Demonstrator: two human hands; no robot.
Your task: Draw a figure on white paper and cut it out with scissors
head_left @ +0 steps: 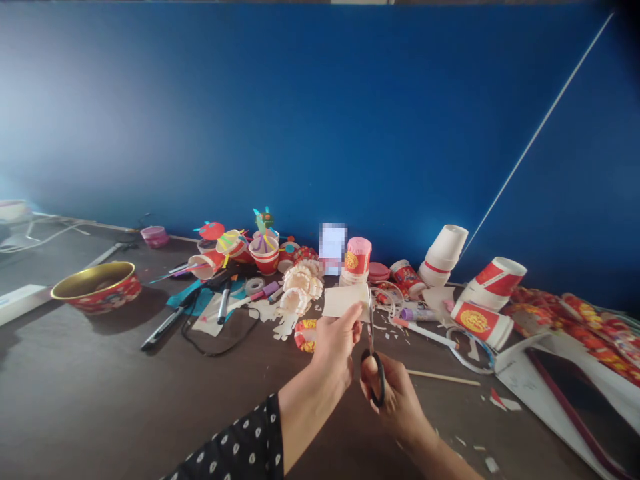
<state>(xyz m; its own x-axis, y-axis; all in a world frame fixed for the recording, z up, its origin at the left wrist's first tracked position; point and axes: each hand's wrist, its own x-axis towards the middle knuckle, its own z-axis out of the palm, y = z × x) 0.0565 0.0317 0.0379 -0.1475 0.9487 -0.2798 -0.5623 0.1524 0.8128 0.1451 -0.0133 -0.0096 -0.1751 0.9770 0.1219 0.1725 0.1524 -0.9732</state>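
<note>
At the right edge of the pale paper (344, 301), the scissors (382, 381) point away from me, their black handles gripped by the curled fingers of my right hand (400, 393), while my left hand (334, 343) pinches the sheet, thumb uppermost. Both forearms reach forward and converge, hands just apart over the dark tabletop (90, 400). Beyond the paper, a pink-topped cup (358, 259) stands before the blue partition (300, 120); bare surface spreads to my left, while a thin stick (445, 378) lies close on my right, the phone (585, 407) farther out.
</note>
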